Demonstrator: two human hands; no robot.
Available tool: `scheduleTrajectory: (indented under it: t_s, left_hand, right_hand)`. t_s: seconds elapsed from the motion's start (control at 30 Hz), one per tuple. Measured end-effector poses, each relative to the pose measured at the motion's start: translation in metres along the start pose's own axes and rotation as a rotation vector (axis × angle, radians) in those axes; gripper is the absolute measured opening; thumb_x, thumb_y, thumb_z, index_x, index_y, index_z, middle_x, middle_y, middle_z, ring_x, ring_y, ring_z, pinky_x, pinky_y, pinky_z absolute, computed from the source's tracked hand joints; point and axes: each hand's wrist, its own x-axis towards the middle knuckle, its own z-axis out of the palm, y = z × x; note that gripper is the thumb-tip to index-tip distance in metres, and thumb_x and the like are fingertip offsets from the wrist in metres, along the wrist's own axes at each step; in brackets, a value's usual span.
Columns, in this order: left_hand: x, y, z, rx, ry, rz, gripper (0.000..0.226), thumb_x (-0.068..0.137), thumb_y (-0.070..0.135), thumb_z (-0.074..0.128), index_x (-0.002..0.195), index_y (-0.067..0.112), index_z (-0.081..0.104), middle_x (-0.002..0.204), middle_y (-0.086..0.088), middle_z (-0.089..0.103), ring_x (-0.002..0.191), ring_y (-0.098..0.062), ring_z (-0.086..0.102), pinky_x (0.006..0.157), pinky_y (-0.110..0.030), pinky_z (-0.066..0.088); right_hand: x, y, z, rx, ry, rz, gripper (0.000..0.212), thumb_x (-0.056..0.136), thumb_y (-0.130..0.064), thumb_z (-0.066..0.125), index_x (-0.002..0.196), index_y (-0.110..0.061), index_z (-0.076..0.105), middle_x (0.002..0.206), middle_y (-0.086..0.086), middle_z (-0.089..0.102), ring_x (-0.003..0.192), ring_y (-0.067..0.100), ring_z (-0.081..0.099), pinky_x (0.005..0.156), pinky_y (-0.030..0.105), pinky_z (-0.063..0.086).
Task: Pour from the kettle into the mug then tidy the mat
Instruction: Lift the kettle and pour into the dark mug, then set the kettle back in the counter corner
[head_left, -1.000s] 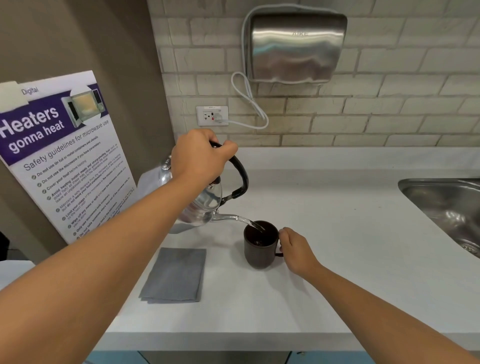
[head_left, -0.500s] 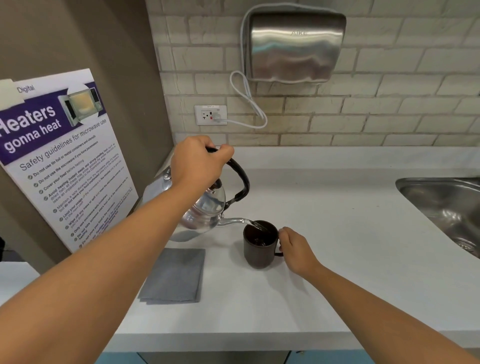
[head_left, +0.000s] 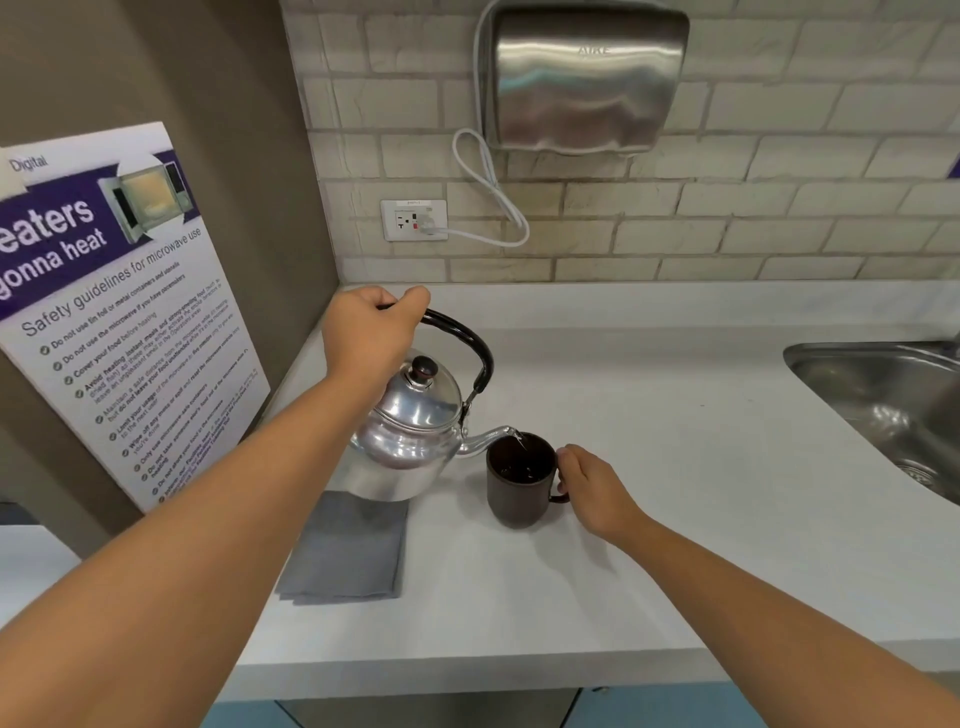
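Head view, single frame. I note the left hand (head_left: 371, 340) just above frame centre, fist wrapped tight around the black arched handle of the kettle (head_left: 410, 436). The kettle is polished metal, lid on with a dark knob, held clear of the counter (head_left: 675, 467) and only slightly tipped toward the right of the frame. Its spout tip sits directly over the left rim of the mug (head_left: 521, 480); a thin thread of water runs from the tip into the mug.

The mug is dark brown, upright on the counter at frame centre, with dark liquid visible inside. The right hand (head_left: 592, 486) is just right of it, fingers curled at the mug's handle; I cannot tell whether they actually grip it or only rest against it.

The mat (head_left: 345, 548), a grey folded square, lies flat on the counter lower left of the mug, its far edge partly under the raised kettle's base in this view. Whether the kettle touches it, I cannot tell.

Surroundings: sink (head_left: 883, 405) at right edge, well apart from the mug; microwave safety poster (head_left: 119, 312) at left; hand dryer (head_left: 584, 83) at the top, corded to a wall outlet (head_left: 414, 220).
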Motion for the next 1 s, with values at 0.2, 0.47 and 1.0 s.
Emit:
scheduleTrajectory:
  t_s: [0.2,0.47,1.0]
  left_hand:
    - [0.007,-0.013,-0.005,-0.074,0.027,-0.108,0.039,0.07,0.026,0.064,0.045,0.017,0.035,0.04,0.007,0.026,0.033,-0.008,0.023,0.033,-0.017,0.023]
    - [0.028,-0.024,-0.02,-0.253,0.071,-0.31,0.046,0.07,0.031,0.062,0.046,0.023,0.023,0.037,0.011,0.015,0.035,-0.009,0.015,0.035,-0.016,0.011]
    - [0.114,-0.107,0.026,-0.222,0.168,-0.428,0.024,0.07,0.033,0.061,0.065,0.015,0.046,0.056,0.001,0.031,0.051,-0.014,0.029,0.038,-0.021,0.026]
  right_hand:
    - [0.005,-0.005,-0.006,-0.115,0.01,-0.029,0.036,0.099,-0.022,0.032,0.07,-0.008,0.047,0.072,0.009,0.054,0.067,0.021,0.048,0.061,0.03,0.039]
    - [0.03,-0.058,-0.026,-0.142,0.116,-0.182,0.037,0.098,-0.022,0.035,0.077,0.0,0.055,0.08,0.014,0.064,0.076,0.025,0.057,0.069,0.029,0.043]
    - [0.193,-0.175,0.046,-0.276,-0.07,-0.539,0.043,0.096,-0.047,0.034,0.073,-0.013,0.045,0.066,0.001,0.053,0.065,0.021,0.054,0.061,0.037,0.045]
